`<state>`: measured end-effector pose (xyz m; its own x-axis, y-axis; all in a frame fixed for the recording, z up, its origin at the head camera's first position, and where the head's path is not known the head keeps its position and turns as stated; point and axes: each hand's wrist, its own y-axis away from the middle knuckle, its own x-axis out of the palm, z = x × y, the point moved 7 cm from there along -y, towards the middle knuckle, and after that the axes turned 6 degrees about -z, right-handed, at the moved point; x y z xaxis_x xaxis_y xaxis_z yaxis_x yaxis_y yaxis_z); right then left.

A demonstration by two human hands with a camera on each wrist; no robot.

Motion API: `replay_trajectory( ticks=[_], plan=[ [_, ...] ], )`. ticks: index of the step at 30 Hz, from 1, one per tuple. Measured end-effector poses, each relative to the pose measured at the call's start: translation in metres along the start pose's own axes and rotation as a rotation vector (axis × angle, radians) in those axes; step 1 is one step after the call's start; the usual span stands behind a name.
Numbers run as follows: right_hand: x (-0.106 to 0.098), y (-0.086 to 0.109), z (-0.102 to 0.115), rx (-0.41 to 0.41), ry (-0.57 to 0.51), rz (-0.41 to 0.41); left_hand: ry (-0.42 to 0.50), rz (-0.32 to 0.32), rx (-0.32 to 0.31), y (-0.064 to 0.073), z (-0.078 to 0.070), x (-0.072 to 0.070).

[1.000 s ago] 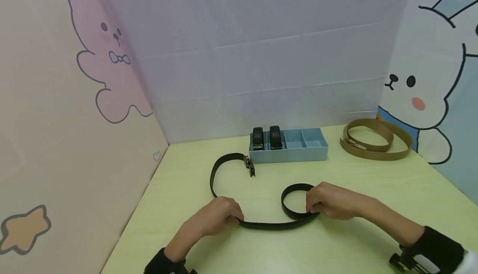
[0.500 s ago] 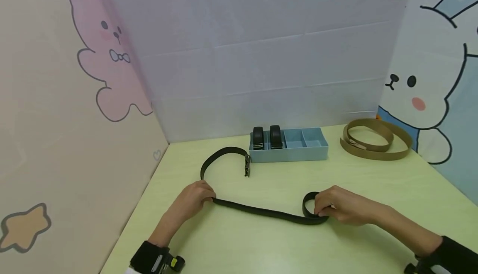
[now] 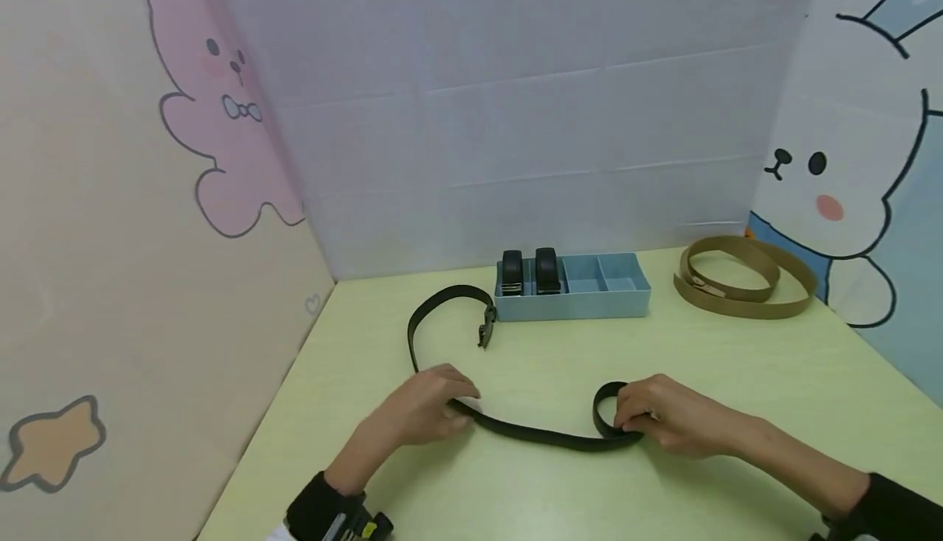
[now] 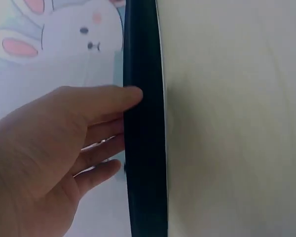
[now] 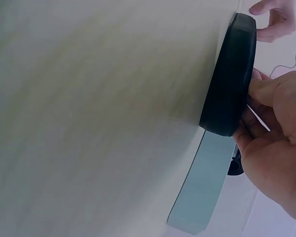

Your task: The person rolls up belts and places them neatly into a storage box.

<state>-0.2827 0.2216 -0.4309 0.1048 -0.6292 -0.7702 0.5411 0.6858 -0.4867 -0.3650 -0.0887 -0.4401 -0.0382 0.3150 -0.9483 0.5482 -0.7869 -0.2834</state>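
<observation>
Near the back edge of the pale yellow table [image 3: 538, 365], a light-blue divided box [image 3: 575, 306] is set lengthwise, and two rolled black belts [image 3: 547, 269] are held upright side by side toward its left end. By the table's back right corner, a tan belt [image 3: 737, 307] is laid on edge in loose loops. Beyond the back edge, a creased whitish backdrop [image 3: 516, 99] is seen. The left wall [image 3: 96, 238] is decorated with a pink cartoon animal [image 3: 221, 148] and an orange star [image 3: 55, 447], the right wall with a white cartoon rabbit [image 3: 847, 197].
</observation>
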Motion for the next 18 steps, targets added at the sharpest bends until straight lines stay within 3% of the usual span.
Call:
replay_trajectory(
  ticks=[2,5,9,14,18],
  plan=[
    [0.0,-0.001,0.0,-0.003,-0.004,-0.005,0.072,0.031,0.05,-0.015,-0.033,0.009],
    [0.0,-0.001,-0.002,0.0,-0.007,-0.013,0.122,0.029,0.164,-0.041,-0.081,0.022],
    [0.001,-0.004,-0.003,0.005,-0.003,-0.019,0.111,-0.024,0.259,-0.069,-0.122,0.04],
    [0.005,-0.01,0.001,0.01,-0.023,-0.007,0.127,-0.079,0.266,-0.079,-0.134,0.05],
    [0.013,-0.017,0.008,0.007,-0.046,0.013,0.182,-0.11,0.218,-0.074,-0.122,0.047]
  ],
)
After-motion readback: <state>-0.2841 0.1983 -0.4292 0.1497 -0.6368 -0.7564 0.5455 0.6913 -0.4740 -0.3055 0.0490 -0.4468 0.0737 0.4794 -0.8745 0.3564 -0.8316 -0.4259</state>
